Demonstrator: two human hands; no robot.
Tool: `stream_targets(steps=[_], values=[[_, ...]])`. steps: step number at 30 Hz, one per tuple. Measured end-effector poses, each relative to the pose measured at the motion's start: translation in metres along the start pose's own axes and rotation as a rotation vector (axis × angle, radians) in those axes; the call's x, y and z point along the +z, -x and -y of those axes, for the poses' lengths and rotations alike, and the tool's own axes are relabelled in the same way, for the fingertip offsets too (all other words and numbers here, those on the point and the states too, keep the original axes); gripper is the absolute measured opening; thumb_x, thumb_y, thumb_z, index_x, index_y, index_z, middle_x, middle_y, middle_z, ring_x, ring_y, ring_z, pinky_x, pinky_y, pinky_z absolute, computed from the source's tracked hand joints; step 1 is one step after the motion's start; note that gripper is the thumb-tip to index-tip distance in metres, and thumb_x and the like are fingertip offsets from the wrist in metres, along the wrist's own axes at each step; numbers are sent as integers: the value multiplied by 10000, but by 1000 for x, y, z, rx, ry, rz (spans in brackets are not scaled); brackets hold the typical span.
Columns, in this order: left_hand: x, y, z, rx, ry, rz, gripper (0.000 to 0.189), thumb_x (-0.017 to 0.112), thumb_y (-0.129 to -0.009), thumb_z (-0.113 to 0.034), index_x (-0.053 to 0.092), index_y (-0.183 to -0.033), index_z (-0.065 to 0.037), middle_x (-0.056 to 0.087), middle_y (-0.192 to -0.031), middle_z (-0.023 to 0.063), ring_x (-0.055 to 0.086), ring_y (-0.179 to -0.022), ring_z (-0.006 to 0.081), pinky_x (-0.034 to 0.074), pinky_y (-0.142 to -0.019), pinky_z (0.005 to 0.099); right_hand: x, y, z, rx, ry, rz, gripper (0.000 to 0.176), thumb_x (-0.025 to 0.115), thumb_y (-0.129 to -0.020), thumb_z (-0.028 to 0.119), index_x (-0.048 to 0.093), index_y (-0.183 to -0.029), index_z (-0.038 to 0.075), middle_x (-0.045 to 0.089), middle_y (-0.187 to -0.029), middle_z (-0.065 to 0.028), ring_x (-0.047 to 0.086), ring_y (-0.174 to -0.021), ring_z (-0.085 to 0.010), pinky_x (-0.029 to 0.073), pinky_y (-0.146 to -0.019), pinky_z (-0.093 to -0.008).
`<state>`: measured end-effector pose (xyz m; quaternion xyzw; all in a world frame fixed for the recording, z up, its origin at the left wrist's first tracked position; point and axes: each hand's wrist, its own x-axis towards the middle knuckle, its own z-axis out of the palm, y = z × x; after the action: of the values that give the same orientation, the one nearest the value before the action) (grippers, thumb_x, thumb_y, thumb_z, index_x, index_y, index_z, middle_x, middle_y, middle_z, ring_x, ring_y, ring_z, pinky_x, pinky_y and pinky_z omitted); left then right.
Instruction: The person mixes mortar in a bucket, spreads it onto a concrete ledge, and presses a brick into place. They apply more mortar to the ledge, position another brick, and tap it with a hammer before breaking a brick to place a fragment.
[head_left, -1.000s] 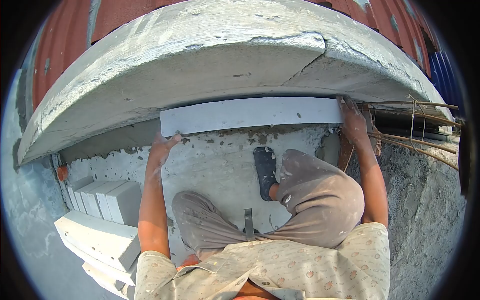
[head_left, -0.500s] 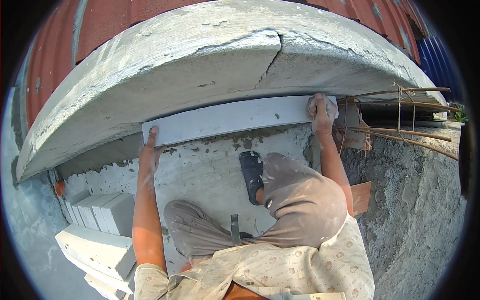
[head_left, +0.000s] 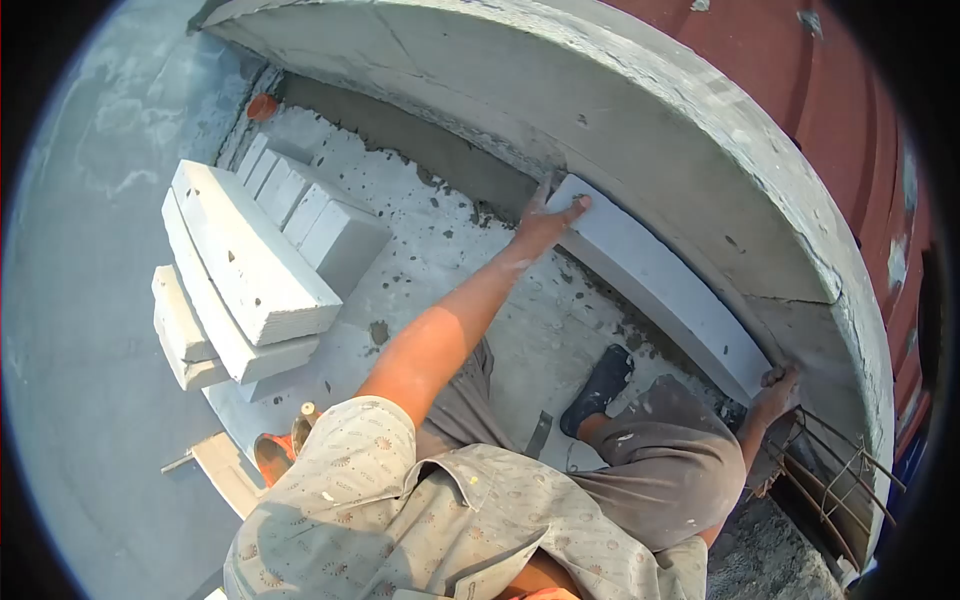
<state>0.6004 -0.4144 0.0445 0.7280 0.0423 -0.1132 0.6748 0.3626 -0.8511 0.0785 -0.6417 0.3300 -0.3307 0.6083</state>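
Note:
A long white lightweight concrete block [head_left: 668, 285] lies along the foot of the wall, beneath the overhanging concrete ledge [head_left: 640, 165]. My left hand [head_left: 553, 215] grips its near-left end, the thumb on top and the fingers over the end edge. At the other end my right hand [head_left: 775, 390] is closed against the block's corner, with part of its fingers hidden. Dried mortar spots mark the floor beside the block.
On the left, several white blocks [head_left: 255, 265] are stacked. An orange-handled tool [head_left: 272, 455] and a wooden board [head_left: 225, 468] lie lower left. Bent rebar [head_left: 830, 480] sticks out at the lower right. A dark shoe [head_left: 598, 388] is near the block.
The view has turned towards the left, bringing more of the stacked blocks and the orange-handled tool into sight. Both hands remain at the ends of the block.

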Motion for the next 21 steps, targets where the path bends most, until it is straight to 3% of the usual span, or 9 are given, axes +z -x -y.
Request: stream_targets(steps=[2, 4, 8, 9, 11, 12, 17, 19, 21], values=[[6, 25, -5, -57, 4, -174, 1082, 749, -861, -511, 137, -1577, 21, 270, -1589, 258, 260, -1490, 338, 239, -1201, 407, 21, 21, 68, -24, 15, 11, 228, 527, -1024, 220, 561, -907, 28, 415, -675, 8, 363, -572, -83, 306, -526, -241], [7, 57, 3, -46, 135, -260, 1075, 710, -879, -540, 108, -1588, 0, 237, -1603, 272, 202, -1506, 388, 213, -1210, 424, 43, 46, 133, -116, 15, 165, 208, 542, -1037, 197, 602, -1030, -1, 398, -690, 8, 371, -612, -82, 307, -546, -242], [-15, 121, 76, -48, 109, -154, 738, 654, -943, -452, 428, -1466, 17, 492, -1459, 244, 478, -1360, 355, 387, -1114, 420, 84, 92, 219, -451, 139, 666, 200, 492, -1056, 147, 604, -1062, -19, 424, -739, 1, 387, -657, -81, 306, -577, -233], [-37, 130, 88, -47, 52, -157, 674, 652, -943, -429, 476, -1422, 12, 524, -1424, 235, 516, -1316, 357, 411, -1089, 421, 96, 100, 225, -477, 84, 883, 196, 492, -1056, 141, 604, -1042, -19, 439, -746, -1, 391, -661, -86, 311, -582, -236], [-88, 161, 105, -66, -58, -167, 554, 647, -941, -382, 572, -1334, 1, 587, -1354, 218, 591, -1227, 361, 460, -1041, 424, 132, 131, 210, -493, 387, 899, 179, 516, -1041, 136, 608, -1006, -13, 494, -766, -37, 423, -657, -117, 341, -584, -269], [-113, 178, 104, -120, -159, -245, 526, 645, -938, -359, 581, -1324, -7, 583, -1353, 218, 582, -1231, 369, 456, -1044, 426, 160, 153, 211, -663, 709, 1000, 152, 557, -1007, 122, 612, -985, -17, 508, -742, -76, 439, -624, -154, 363, -567, -318], [-209, 264, 126, -403, -337, -682, 439, 638, -906, -332, 633, -1255, -65, 592, -1303, 212, 543, -1241, 390, 441, -1053, 439, 187, 172, 208, -605, 898, 1327, 139, 602, -949, 93, 611, -911, -41, 514, -672, -107, 451, -576, -185, 380, -558, -352], [-226, 299, 178, -561, -358, -757, 586, 646, -884, -378, 549, -1384, -88, 496, -1447, 207, 434, -1358, 426, 381, -1120, 474, 197, 168, 204, -655, 953, 1370, 138, 601, -944, 85, 609, -889, -42, 527, -671, -112, 450, -572, -186, 378, -555, -358], [-223, 333, 238, -815, -567, -657, 799, 660, -863, -413, 350, -1546, -137, 244, -1622, 205, 225, -1481, 459, 290, -1175, 532, 202, 152, 188, -587, 1026, 1451, 143, 613, -936, 96, 619, -881, -36, 528, -663, -107, 447, -561, -186, 373, -548, -365]])
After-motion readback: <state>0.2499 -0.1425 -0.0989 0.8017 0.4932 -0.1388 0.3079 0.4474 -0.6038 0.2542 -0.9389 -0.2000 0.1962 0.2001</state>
